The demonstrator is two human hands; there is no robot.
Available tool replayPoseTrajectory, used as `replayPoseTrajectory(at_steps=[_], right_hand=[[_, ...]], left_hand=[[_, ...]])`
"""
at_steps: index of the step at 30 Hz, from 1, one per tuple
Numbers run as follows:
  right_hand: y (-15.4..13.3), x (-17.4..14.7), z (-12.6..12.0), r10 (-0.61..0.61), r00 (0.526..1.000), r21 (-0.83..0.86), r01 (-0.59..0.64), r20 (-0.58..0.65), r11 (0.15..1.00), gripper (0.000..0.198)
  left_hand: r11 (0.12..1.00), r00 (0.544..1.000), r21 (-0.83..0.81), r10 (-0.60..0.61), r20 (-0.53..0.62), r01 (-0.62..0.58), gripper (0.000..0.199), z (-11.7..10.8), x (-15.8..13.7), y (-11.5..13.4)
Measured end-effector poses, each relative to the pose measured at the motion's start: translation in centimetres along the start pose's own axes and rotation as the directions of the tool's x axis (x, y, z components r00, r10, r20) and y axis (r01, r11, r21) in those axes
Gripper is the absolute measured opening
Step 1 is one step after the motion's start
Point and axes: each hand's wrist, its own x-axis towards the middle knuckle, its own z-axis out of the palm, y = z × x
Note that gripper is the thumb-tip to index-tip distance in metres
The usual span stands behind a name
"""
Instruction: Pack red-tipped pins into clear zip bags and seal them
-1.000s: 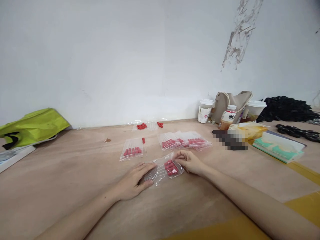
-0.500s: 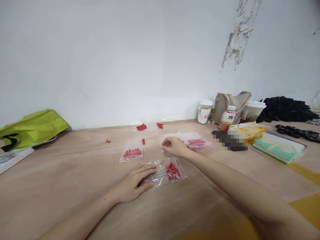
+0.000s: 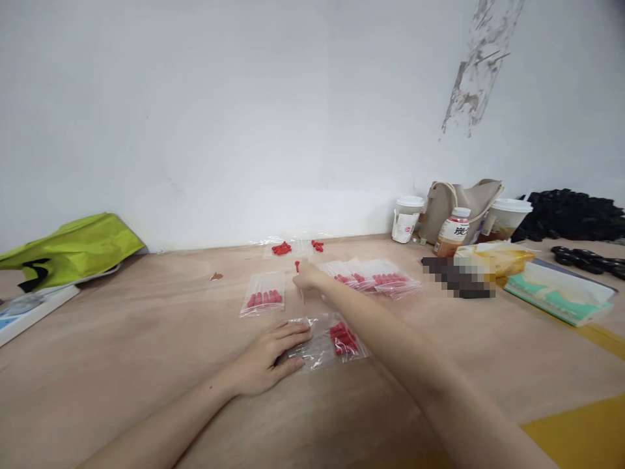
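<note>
Fingers spread, my left hand (image 3: 276, 355) lies flat on the left part of a clear zip bag (image 3: 317, 348) with a cluster of red pieces (image 3: 343, 340) inside. Beyond it, my right hand (image 3: 310, 277) pinches a thin stick with a red tip (image 3: 297, 266); part of the stick is hidden by the fingers. Just left of that hand is a flat zip bag (image 3: 263, 285) with several red-tipped sticks in a row. To its right lie overlapping bags (image 3: 390, 277) of similar red pieces.
Near the wall lie bags with small red pieces (image 3: 282, 248). A yellow-green bag (image 3: 78, 251) sits at far left by a white power strip (image 3: 39, 316). On the right stand a paper cup (image 3: 407, 218), a bottle (image 3: 452, 232), a handbag (image 3: 461, 202) and a tissue pack (image 3: 559, 293).
My right hand has moved left and taken hold of the red-tipped stick, which lay beside the flat bag. My left hand stays on its bag. The view has shifted slightly.
</note>
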Motion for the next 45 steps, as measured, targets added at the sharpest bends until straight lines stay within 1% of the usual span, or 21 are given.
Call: replayPoseTrajectory(at_steps=[3, 4, 5, 6, 7, 9, 12, 15, 18, 20, 24, 27, 29, 33, 34, 35, 39, 40, 42, 45], right_hand=[[2.8, -2.8, -3.6, 0.038, 0.997, 0.080, -0.033, -0.061, 0.996, 0.042], [4.1, -4.0, -4.7, 0.046, 0.994, 0.231, -0.022, -0.098, 0.973, 0.047], [5.5, -5.4, -5.6, 0.061, 0.988, 0.368, -0.005, -0.142, 0.930, 0.053], [6.9, -6.8, -6.2, 0.110, 0.974, 0.470, -0.005, -0.196, 0.882, 0.057], [8.2, -8.2, -6.6, 0.160, 0.957, 0.557, 0.001, -0.241, 0.831, 0.059], [10.2, -10.5, -6.6, 0.249, 0.906, 0.666, 0.048, -0.343, 0.744, 0.061], [11.6, -12.5, -5.5, 0.316, 0.864, 0.745, 0.097, -0.392, 0.660, 0.057], [11.6, -12.9, -4.3, 0.327, 0.851, 0.764, 0.126, -0.411, 0.632, 0.054], [11.3, -12.9, -3.7, 0.323, 0.854, 0.765, 0.126, -0.407, 0.632, 0.051], [11.2, -12.9, -3.4, 0.334, 0.857, 0.782, 0.119, -0.392, 0.612, 0.049], [10.7, -13.1, -2.8, 0.362, 0.870, 0.855, 0.119, -0.335, 0.506, 0.048], [10.1, -13.5, -2.5, 0.381, 0.883, 0.893, 0.086, -0.274, 0.442, 0.048], [9.7, -13.8, -2.5, 0.378, 0.891, 0.897, 0.068, -0.251, 0.436, 0.048], [9.7, -14.4, -2.8, 0.373, 0.894, 0.878, 0.045, -0.249, 0.476, 0.045], [9.7, -14.5, -2.8, 0.375, 0.893, 0.879, 0.045, -0.248, 0.474, 0.044], [9.8, -14.6, -2.9, 0.376, 0.894, 0.886, 0.047, -0.242, 0.460, 0.043], [9.9, -14.5, -2.9, 0.369, 0.913, 0.934, 0.034, -0.174, 0.355, 0.032], [9.8, -14.5, -2.8, 0.369, 0.916, 0.939, 0.022, -0.156, 0.344, 0.030], [9.8, -14.5, -2.7, 0.369, 0.920, 0.929, -0.015, -0.132, 0.369, 0.026], [10.1, -14.6, -2.7, 0.322, 0.940, 0.875, -0.063, -0.110, 0.480, 0.027]], left_hand=[[1.000, 1.000, 0.002, -0.006, 0.013, 0.006, 0.040, 0.0, 0.0, -0.2], [1.000, 1.000, 0.006, -0.008, 0.016, 0.007, 0.040, 0.0, 0.0, -0.2], [1.000, 1.000, 0.009, -0.008, 0.020, 0.008, 0.041, 0.0, 0.0, -0.3], [1.000, 1.000, 0.012, -0.008, 0.022, 0.008, 0.041, 0.0, 0.0, -0.3], [1.000, 1.000, 0.015, -0.009, 0.023, 0.008, 0.041, -0.1, 0.0, -0.2], [1.000, 0.999, 0.021, -0.016, 0.030, 0.015, 0.040, -0.2, 0.0, -0.1], [0.999, 0.999, 0.038, -0.030, 0.035, 0.029, 0.040, -0.2, -0.1, -0.1], [0.999, 0.999, 0.045, -0.025, 0.032, 0.023, 0.040, -0.2, -0.1, -0.1], [0.999, 0.999, 0.045, -0.014, 0.030, 0.013, 0.041, 0.0, -0.1, -0.2], [0.999, 1.000, 0.044, -0.012, 0.026, 0.011, 0.041, 0.0, -0.1, -0.3], [0.999, 1.000, 0.042, -0.018, 0.023, 0.017, 0.041, 0.1, -0.1, -0.3], [0.999, 1.000, 0.033, -0.027, 0.014, 0.026, 0.041, 0.0, -0.1, -0.1], [0.999, 0.999, 0.032, -0.033, 0.009, 0.032, 0.041, 0.0, -0.1, 0.1], [0.999, 0.999, 0.040, -0.034, 0.006, 0.034, 0.040, -0.1, 0.0, 0.2], [0.999, 0.999, 0.041, -0.033, 0.006, 0.033, 0.040, -0.1, 0.0, 0.2], [0.999, 1.000, 0.040, -0.031, 0.006, 0.030, 0.040, -0.1, 0.0, 0.2], [0.999, 1.000, 0.037, -0.023, 0.004, 0.022, 0.041, 0.0, -0.1, 0.1], [0.999, 1.000, 0.038, -0.022, 0.002, 0.022, 0.042, 0.0, -0.1, 0.1], [0.999, 1.000, 0.038, -0.022, -0.003, 0.022, 0.043, 0.0, -0.1, 0.1], [0.999, 1.000, 0.035, -0.018, -0.024, 0.019, 0.045, 0.1, -0.1, 0.2]])
